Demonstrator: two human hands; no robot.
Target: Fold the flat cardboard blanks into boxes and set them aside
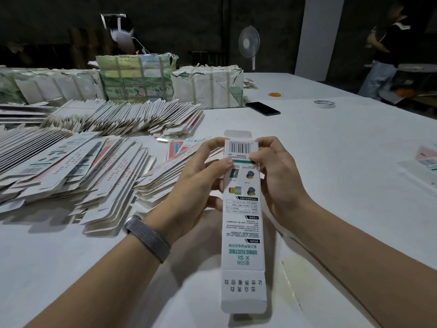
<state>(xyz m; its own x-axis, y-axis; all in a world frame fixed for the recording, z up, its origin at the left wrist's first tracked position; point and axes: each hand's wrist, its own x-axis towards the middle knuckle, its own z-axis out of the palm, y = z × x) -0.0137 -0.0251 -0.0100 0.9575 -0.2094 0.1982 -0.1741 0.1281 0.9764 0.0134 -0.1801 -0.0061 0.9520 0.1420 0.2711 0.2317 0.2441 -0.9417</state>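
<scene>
Near me, both my left hand [203, 176] and right hand [274, 171] pinch the blank [243, 223]; uneven squeezing could crease it.

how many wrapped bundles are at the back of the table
3 that show clearly: a low bundle at far left, a taller greenish bundle in the middle, and a white strapped bundle to its right, near the phone. More may be hidden behind them.

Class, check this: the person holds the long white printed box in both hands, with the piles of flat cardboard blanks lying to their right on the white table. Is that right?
Not quite. The head view shows both hands holding the long white printed box, but the piles of flat cardboard blanks lie to the left on the white table.
</scene>
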